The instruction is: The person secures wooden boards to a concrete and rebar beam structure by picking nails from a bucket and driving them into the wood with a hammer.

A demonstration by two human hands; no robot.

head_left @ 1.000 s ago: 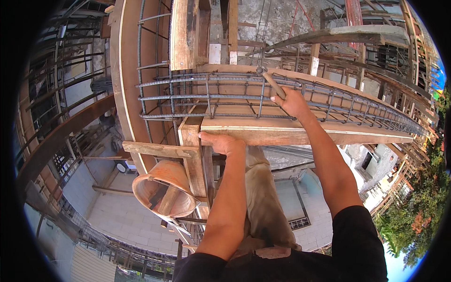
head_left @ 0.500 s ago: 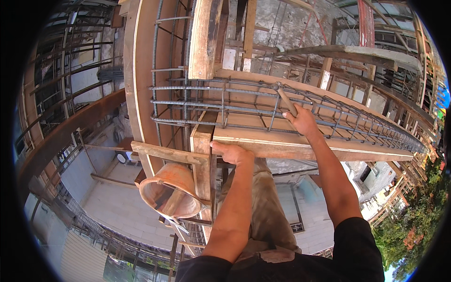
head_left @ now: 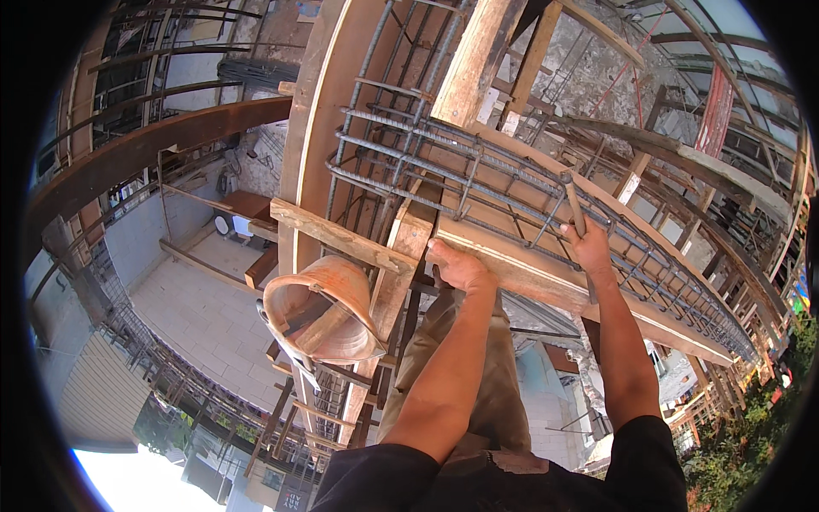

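Observation:
In my right hand (head_left: 589,247) is a hammer (head_left: 574,203), held by its wooden handle with the head up against the rebar cage (head_left: 520,175). The handle's lower end shows below my fist. My left hand (head_left: 463,267) is curled at the near end of the long formwork board (head_left: 529,273). Its fingertips press close to the corner where this board meets a wooden cross-piece (head_left: 412,232); what they pinch, if anything, is hidden. The steel cage lies within the plywood trough beyond both hands.
A worn orange bucket (head_left: 350,280) hangs by the timber to the left, with wood pieces inside. A short plank (head_left: 341,236) crosses above it. A thick upright timber (head_left: 478,64) stands beyond the cage. Far below lies a tiled floor (head_left: 192,311).
The view has turned, so the formwork and cage now slope down to the right. My right hand has brought the hammer slightly lower; my left stays at the board's end.

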